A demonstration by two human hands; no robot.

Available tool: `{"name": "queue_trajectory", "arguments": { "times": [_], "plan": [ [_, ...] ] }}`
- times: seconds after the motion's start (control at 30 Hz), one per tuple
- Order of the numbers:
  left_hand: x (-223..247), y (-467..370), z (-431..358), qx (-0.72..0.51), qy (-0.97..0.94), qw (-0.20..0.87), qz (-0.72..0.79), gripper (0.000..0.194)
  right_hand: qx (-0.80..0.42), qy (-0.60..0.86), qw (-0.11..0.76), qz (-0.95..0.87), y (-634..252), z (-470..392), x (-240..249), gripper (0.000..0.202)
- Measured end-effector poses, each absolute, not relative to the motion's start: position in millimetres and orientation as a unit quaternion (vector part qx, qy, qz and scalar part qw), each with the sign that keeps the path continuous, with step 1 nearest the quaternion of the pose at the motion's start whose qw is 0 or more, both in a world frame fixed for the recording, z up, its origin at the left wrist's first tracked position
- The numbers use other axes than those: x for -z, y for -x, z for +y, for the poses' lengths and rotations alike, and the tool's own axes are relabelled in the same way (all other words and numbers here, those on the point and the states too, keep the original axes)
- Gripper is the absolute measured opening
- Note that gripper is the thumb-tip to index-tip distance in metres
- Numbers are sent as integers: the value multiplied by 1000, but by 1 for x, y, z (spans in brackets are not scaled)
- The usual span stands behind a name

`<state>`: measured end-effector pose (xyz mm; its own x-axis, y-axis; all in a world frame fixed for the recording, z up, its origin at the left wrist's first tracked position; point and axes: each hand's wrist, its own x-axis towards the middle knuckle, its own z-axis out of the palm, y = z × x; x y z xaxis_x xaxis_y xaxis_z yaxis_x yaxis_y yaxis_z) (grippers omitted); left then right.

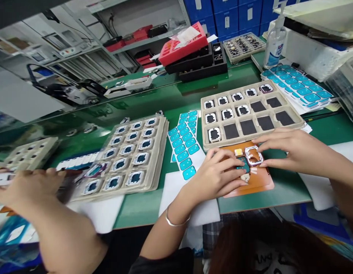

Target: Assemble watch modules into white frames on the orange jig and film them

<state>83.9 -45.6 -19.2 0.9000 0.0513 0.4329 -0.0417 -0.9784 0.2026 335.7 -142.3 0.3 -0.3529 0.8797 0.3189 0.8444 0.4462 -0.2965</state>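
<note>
My left hand (218, 173), with a bangle at its wrist, bends its fingers over a dark teal piece (242, 165) on an orange mat (262, 182). The fingertips hide part of that piece. Coming in from the right, my right hand (285, 148) holds a white, purple-edged frame (254, 156) at its right side between thumb and fingers. A small yellow and white block (238, 152) and a pale crumpled lump (245, 177) lie beside them. Behind the mat is a beige compartment tray (203, 133), partly filled with similar frames.
A stack of frame trays (162, 152) stands at centre left, beside teal label sheets (183, 148). A co-worker's blurred hand (34, 186) reaches across the far left. Further back are a red tray (183, 45), black trays (205, 66), a pump bottle (275, 47) and more label sheets (302, 87).
</note>
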Motion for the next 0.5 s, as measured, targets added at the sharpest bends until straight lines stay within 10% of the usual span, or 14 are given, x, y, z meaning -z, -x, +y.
{"name": "queue_trajectory", "arguments": {
  "times": [0.5],
  "plan": [
    [19, -80, -42, -299, -945, 63, 117, 37, -7, 447, 284, -848, -310, -138, 12, 19]
  ]
}}
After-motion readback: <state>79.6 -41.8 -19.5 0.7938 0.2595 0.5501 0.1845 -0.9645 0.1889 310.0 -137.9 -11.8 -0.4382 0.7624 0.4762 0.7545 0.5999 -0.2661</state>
